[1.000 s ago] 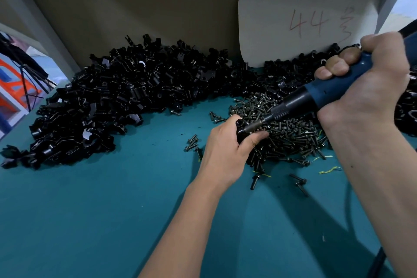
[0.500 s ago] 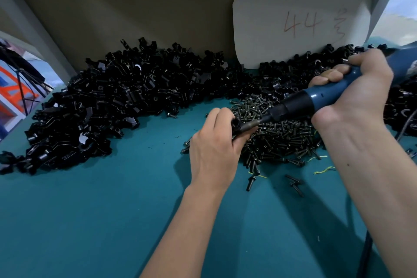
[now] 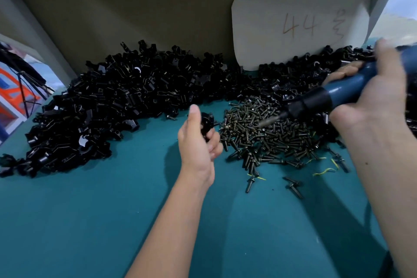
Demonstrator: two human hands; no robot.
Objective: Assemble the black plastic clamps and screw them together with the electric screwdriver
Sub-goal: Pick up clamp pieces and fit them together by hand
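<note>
My left hand (image 3: pixel 198 142) grips a small black plastic clamp (image 3: pixel 207 123) just left of the screw heap. My right hand (image 3: pixel 370 101) holds the blue electric screwdriver (image 3: pixel 325 99); its bit (image 3: pixel 267 122) hangs over the pile of dark screws (image 3: pixel 270 137), apart from the clamp. A long heap of loose black clamp parts (image 3: pixel 108 106) runs along the back of the teal table (image 3: pixel 90 221), continuing to the right behind the screwdriver.
A white card (image 3: pixel 300 22) with "44" written in red leans against the back wall. Several stray screws (image 3: pixel 291 184) and yellow wire scraps (image 3: pixel 325 171) lie in front of the screw pile. A grey frame post (image 3: pixel 27 29) stands at the left.
The screwdriver bit has pulled away from the clamp to the right. My left hand has carried the clamp left, off the screw pile.
</note>
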